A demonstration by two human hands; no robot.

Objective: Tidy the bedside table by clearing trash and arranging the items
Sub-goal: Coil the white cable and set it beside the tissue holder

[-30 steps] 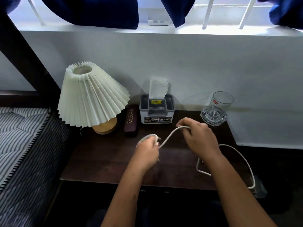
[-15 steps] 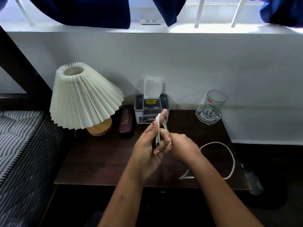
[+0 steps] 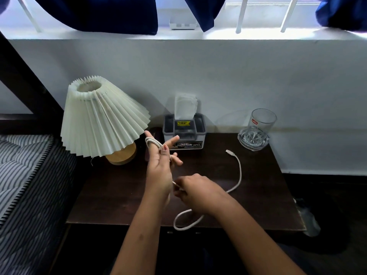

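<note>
A white charging cable (image 3: 239,171) lies in a curve across the dark wooden bedside table (image 3: 123,197), its plug end near the glass. My left hand (image 3: 159,165) is raised above the table with fingers spread, and several turns of the cable are looped round them, the thumb pressing the loops. My right hand (image 3: 195,192) is below it near the left wrist and pinches the cable. A slack loop hangs over the table's front edge.
A pleated cream lamp (image 3: 101,118) stands at the back left, with a dark case partly hidden behind my left hand. A grey tissue box (image 3: 184,133) sits at the back middle, a clear glass (image 3: 258,132) on a glass coaster at the back right. A striped mattress (image 3: 21,185) lies left.
My left hand has lifted and moved left with the cable wound round its fingers. My right hand has dropped toward the front. The cable's free end now lies on the table near the glass.
</note>
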